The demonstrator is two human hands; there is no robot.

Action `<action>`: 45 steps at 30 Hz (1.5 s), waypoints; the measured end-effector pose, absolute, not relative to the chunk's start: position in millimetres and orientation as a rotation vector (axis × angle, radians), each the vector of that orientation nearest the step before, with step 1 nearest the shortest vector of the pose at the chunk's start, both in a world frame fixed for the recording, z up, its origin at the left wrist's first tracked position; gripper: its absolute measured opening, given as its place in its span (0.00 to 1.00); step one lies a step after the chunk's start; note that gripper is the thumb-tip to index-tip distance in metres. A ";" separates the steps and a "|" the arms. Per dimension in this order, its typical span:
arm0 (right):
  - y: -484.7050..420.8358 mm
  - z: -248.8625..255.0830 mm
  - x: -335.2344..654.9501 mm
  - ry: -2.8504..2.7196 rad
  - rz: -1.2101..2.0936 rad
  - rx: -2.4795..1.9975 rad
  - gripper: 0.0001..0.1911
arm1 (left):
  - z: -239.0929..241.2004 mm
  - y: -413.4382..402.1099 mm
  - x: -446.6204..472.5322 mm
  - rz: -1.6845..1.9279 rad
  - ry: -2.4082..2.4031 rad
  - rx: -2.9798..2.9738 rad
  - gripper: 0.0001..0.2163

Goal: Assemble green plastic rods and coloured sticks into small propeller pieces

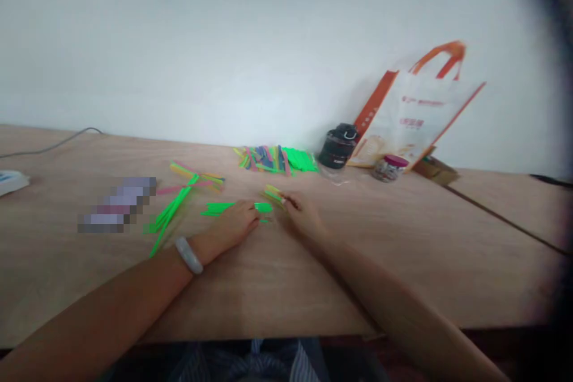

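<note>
so, the right hand [302, 218] has its thumb and fingertips pinched nearly shut on a small bunch of yellow and green craft sticks [274, 193], whose long axis runs from about 10 o'clock toward 4 o'clock, with the free ends pointing away from the fingers. the left hand [237, 221] lies low on the wooden table [403, 256], its fingers loosely together and resting over or just beside some bright green sticks [219, 209]. these lie roughly along a 9-to-3 o'clock line, and the view does not show whether that hand has hold of any. the two hands are close but not touching, and the right one is nearer the held bunch. a pale bangle [188, 255] circles the left wrist. at about 12 o'clock from the hands, nearer the right one, lies a heap of mixed coloured sticks [273, 160], its bright green part toward the right end. at about 10 o'clock, nearer the left hand, long green sticks [170, 215] cross a few yellow and pink ones [197, 179]. farther out at 1 o'clock stand a black bottle [338, 146], a clear jar with a magenta lid [388, 168] and a white tote bag with orange handles [414, 107], leaning against the wall. at 9 o'clock, a pixelated patch [116, 205] hides whatever lies there.
</note>
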State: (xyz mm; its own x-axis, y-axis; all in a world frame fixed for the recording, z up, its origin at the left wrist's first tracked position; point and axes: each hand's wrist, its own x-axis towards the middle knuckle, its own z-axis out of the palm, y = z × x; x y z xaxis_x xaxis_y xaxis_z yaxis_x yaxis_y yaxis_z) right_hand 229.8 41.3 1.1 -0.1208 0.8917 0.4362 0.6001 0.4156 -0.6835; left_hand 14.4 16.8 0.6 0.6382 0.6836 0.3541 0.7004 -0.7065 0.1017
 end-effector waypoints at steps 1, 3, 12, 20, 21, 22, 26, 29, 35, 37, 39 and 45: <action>37.6 0.7 224.6 -1.816 0.510 -1.281 0.15 | 0.9 16.3 15.2 -0.611 -1.208 -2.787 0.09; 30.9 0.9 216.4 -1.758 0.698 -1.284 0.15 | 2.8 14.4 16.1 -0.700 -1.239 -2.760 0.07; 19.6 3.8 203.7 -1.467 1.240 -1.216 0.11 | 12.0 8.1 18.0 -0.913 -1.209 -2.761 0.10; 18.7 -4.0 196.1 -1.436 1.321 -1.173 0.11 | 10.5 9.6 17.0 -0.937 -1.236 -2.757 0.10; 18.1 -4.5 196.0 -1.456 1.308 -1.179 0.11 | 11.1 9.1 16.8 -0.926 -1.248 -2.749 0.10; 17.2 -4.5 196.0 -1.492 1.288 -1.183 0.11 | 11.7 8.5 16.6 -0.912 -1.259 -2.742 0.10; 11.2 -0.2 195.7 -1.696 1.152 -1.167 0.12 | 12.5 5.9 16.4 -0.886 -1.287 -2.712 0.11; 6.8 3.4 195.2 -1.808 1.028 -1.170 0.13 | 11.3 5.1 16.6 -0.873 -1.280 -2.703 0.11; 3.7 4.9 196.1 -1.943 0.806 -1.153 0.13 | 10.7 4.0 17.3 -0.872 -1.284 -2.680 0.12; 2.7 6.0 196.3 -1.976 0.753 -1.138 0.14 | 10.7 3.7 17.2 -0.882 -1.266 -2.677 0.11; 1.2 7.8 195.9 -2.006 0.703 -1.136 0.14 | 10.4 3.7 17.0 -0.891 -1.260 -2.677 0.11; -1.1 8.9 195.5 -2.071 0.551 -1.107 0.17 | 8.9 3.5 16.9 -0.922 -1.260 -2.674 0.12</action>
State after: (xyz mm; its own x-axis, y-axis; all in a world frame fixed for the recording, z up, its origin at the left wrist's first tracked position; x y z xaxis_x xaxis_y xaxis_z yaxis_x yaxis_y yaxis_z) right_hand 195.5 -1.1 8.9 -0.3781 0.8400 0.3891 0.5353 0.5413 -0.6484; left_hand 16.9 3.5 8.9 0.4913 0.6892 0.5326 0.7161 -0.6677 0.2034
